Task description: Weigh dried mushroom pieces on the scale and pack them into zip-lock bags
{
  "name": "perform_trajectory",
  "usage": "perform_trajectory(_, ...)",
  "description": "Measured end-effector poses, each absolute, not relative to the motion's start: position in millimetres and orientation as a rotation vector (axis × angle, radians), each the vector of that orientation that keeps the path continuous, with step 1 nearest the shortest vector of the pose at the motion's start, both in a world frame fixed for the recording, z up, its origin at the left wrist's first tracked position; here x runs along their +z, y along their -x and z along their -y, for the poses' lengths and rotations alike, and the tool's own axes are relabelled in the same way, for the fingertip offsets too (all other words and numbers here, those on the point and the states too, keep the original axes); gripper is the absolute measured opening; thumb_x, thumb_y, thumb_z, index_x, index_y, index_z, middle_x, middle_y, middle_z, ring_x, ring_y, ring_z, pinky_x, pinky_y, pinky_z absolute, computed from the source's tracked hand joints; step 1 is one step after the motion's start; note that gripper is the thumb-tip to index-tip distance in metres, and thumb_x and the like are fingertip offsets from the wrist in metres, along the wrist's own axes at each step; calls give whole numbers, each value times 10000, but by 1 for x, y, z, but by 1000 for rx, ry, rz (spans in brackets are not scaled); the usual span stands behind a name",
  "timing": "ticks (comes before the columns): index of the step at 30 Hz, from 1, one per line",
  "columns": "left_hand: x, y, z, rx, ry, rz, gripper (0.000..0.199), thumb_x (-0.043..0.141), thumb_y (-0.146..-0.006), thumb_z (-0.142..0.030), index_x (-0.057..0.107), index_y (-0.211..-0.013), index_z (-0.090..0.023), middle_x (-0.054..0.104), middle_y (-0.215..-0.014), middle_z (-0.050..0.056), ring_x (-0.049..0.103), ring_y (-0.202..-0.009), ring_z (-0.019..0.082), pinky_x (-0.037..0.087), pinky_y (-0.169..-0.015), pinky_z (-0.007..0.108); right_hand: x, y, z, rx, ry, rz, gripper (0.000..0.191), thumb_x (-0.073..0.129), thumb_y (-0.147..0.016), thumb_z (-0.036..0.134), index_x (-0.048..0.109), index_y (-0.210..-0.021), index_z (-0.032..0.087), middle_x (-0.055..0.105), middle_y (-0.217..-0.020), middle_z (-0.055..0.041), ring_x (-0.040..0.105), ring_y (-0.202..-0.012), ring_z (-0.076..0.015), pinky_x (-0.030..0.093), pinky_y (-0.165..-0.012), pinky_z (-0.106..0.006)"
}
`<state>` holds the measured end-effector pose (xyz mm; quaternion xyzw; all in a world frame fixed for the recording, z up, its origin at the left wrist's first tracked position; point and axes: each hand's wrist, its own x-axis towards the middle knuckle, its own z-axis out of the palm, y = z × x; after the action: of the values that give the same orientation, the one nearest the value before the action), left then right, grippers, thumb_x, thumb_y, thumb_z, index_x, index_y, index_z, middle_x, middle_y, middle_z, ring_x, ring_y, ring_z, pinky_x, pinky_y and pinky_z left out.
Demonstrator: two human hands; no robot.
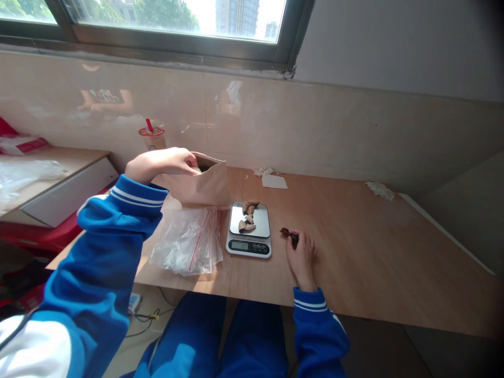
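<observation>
My left hand [173,159] reaches into the mouth of a brown paper bag [200,188], its fingers bent and their tips hidden behind the bag's front wall. A dark brown piece [292,237] is pinched in my right hand [302,256], which rests low over the table right of the scale. On the plate of the white digital scale [249,249] lie several tan and brown dried pieces [248,224]. The display is lit, but its digits are hard to read. Clear zip bags [189,241] lie stacked left of the scale.
Behind the paper bag stands a drink cup [153,138] with a red straw. A white paper [274,181] and crumpled tissue [263,171] lie near the wall, with more tissue [380,190] at the right. Another table [88,157] is at the left.
</observation>
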<state>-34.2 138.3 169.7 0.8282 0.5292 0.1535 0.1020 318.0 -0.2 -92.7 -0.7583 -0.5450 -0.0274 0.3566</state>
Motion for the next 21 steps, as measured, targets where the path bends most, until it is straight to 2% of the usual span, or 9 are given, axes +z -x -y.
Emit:
perform_trajectory(2, 177, 32, -133, 239, -2474, -1590, 291, 624, -693, -457, 684, -737, -176, 673, -668, -20, 593, -644, 130, 428, -622, 260, -92, -318, 0, -69, 1960, 1409, 206, 413, -868, 297, 572, -959, 203, 644, -983, -102, 512, -945, -282, 325, -797, -384)
perform_trajectory(4, 184, 31, -129, 281, -2504, -1622, 314, 624, -715, -487, 686, -802, -193, 699, -749, 10, 628, -711, 168, 430, -636, 263, -92, -317, 0, -67, 1963, 1410, 212, 410, -868, 299, 575, -957, 201, 645, -989, -102, 512, -947, -282, 324, -803, -386)
perform_trajectory(8, 188, 22, -119, 753, -2521, -1589, 315, 661, -735, -491, 659, -838, -193, 705, -783, 45, 642, -762, 188, 435, -658, 264, -92, -318, 0, -54, 1974, 1412, 210, 420, -866, 298, 579, -960, 199, 648, -1008, -101, 514, -955, -280, 322, -812, -388)
perform_trajectory(10, 179, 7, -108, 1104, -2436, -1506, 302, 669, -756, -470, 631, -838, -182, 705, -811, 56, 632, -747, 171, 440, -655, 262, -92, -318, 0, -53, 1974, 1412, 205, 426, -865, 296, 579, -963, 200, 648, -1006, -99, 514, -954, -277, 321, -809, -384)
perform_trajectory(12, 159, -15, -93, 1312, -2264, -1326, 323, 643, -793, -482, 603, -846, -165, 702, -833, 54, 614, -709, 139, 443, -636, 249, -92, -317, 0, -62, 1969, 1408, 203, 428, -866, 294, 580, -965, 200, 648, -999, -97, 514, -953, -274, 320, -807, -380)
perform_trajectory(17, 86, -77, -52, 744, -1784, -872, 430, 596, -800, -576, 610, -822, -147, 676, -800, 45, 589, -661, 116, 426, -547, 210, -93, -314, 2, -106, 1975, 1380, 213, 420, -878, 299, 585, -964, 196, 645, -969, -100, 523, -946, -276, 318, -799, -377)
perform_trajectory(21, 51, -101, -34, 647, -1557, -766, 434, 593, -805, -570, 631, -869, -143, 649, -866, 52, 593, -774, 136, 455, -591, 206, -92, -313, 3, -199, 2059, 1187, 218, 437, -867, 291, 600, -959, 180, 632, -970, -134, 521, -987, -313, 328, -806, -418)
